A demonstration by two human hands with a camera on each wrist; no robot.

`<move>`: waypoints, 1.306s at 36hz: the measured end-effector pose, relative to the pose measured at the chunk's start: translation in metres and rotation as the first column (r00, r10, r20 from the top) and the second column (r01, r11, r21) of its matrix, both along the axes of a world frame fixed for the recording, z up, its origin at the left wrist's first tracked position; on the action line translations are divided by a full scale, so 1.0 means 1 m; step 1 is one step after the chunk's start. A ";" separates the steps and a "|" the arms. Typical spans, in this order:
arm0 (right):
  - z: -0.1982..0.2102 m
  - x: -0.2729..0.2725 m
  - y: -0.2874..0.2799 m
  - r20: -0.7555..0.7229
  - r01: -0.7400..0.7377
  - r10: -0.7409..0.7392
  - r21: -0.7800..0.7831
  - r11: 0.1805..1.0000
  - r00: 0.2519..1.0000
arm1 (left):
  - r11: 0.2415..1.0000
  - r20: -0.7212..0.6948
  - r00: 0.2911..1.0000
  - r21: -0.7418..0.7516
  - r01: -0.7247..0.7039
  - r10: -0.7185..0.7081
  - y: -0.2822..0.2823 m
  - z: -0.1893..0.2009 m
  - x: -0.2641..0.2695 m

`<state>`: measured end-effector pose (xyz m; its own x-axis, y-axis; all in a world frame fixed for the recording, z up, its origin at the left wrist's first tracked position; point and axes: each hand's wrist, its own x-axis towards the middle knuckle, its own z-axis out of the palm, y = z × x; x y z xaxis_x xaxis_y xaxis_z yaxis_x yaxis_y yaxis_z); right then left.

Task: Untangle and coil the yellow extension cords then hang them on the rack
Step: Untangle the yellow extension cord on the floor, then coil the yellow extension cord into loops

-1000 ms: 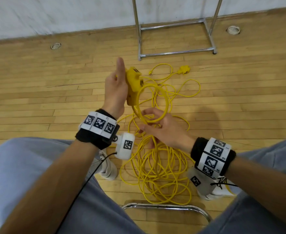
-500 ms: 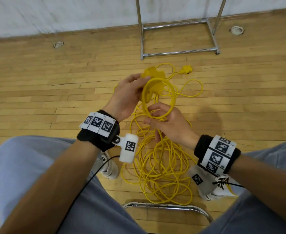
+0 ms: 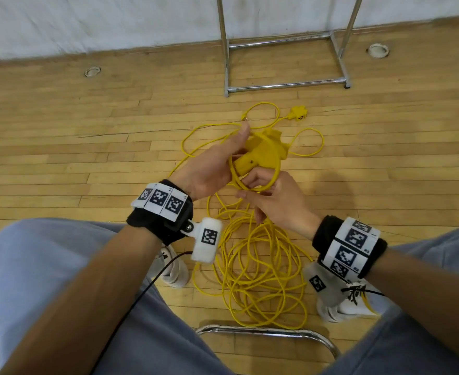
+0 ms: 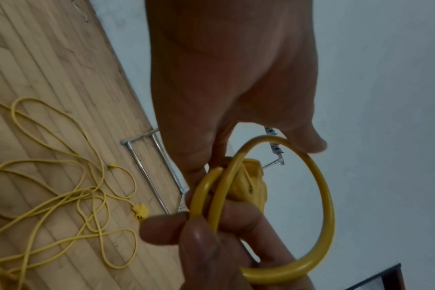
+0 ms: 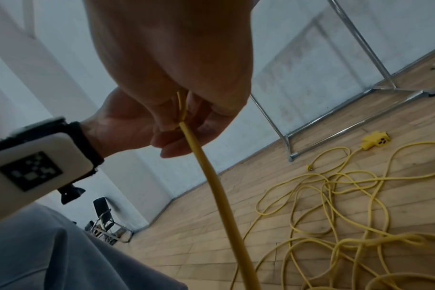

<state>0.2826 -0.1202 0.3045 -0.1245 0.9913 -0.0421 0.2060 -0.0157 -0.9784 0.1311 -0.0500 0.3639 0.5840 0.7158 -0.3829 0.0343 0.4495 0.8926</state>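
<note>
My left hand (image 3: 214, 166) grips a yellow socket block (image 3: 260, 154) at chest height, thumb stretched along its far side. A small loop of yellow cord (image 3: 275, 169) circles the block. My right hand (image 3: 274, 201) pinches the bottom of that loop; the left wrist view shows its fingertips (image 4: 206, 233) pinching two strands of the loop (image 4: 322, 198) beside the block (image 4: 252, 184). The cord (image 5: 214, 182) drops from the right hand to a loose yellow tangle (image 3: 260, 269) on the floor. A second socket end (image 3: 299, 113) and a plug tip (image 3: 246, 119) lie near the chrome rack base (image 3: 285, 86).
I sit with grey-trousered legs apart, white shoes (image 3: 175, 272) (image 3: 344, 304) either side of the tangle. A chrome chair bar (image 3: 263, 332) runs below it. Round floor fittings (image 3: 92, 71) (image 3: 378, 50) sit near the white wall. A folded chair (image 5: 104, 221) stands far off.
My left hand has tipped the socket block from upright to lying over toward the right, with the loop still round it. My right hand keeps its pinch and rose slightly.
</note>
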 end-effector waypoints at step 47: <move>-0.071 0.046 0.014 0.395 -0.185 0.441 -0.539 0.822 0.806 | 0.378 -0.061 0.442 0.629 -0.679 0.895 0.056 0.020 -0.091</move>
<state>0.3286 -0.1061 0.2336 -0.2605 0.7443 -0.6149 0.7188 -0.2757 -0.6382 0.0401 0.0061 0.3839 -0.4526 0.8839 0.1179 0.2334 -0.0102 0.9723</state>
